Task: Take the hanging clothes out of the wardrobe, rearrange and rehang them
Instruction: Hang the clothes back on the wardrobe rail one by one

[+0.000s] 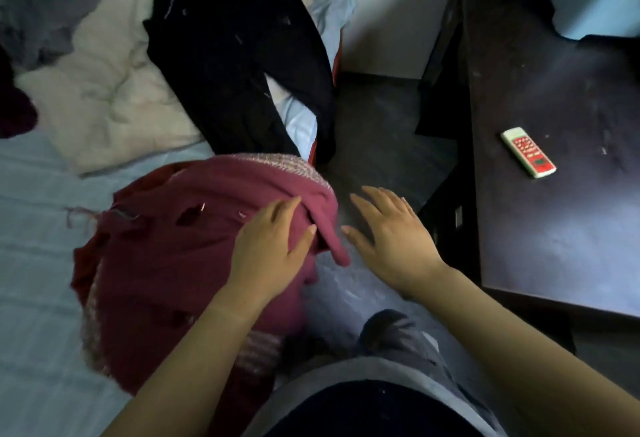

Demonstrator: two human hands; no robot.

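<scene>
A maroon knitted garment (162, 263) with a pale striped hem lies bunched on the bed's light blue sheet (31, 263), hanging over the bed's edge. My left hand (273, 246) rests flat on its right side with fingers straight. My right hand (391, 235) hovers open just right of the garment, over the floor, touching nothing. A black garment (239, 55) lies spread on the bed behind the maroon one. No wardrobe or hanger shows.
A cream quilt (104, 97) and a grey cloth (45, 3) lie at the bed's far left. A dark wooden table (561, 235) stands to the right with a white and red remote (528, 152) on it. Dark floor (377, 131) runs between bed and table.
</scene>
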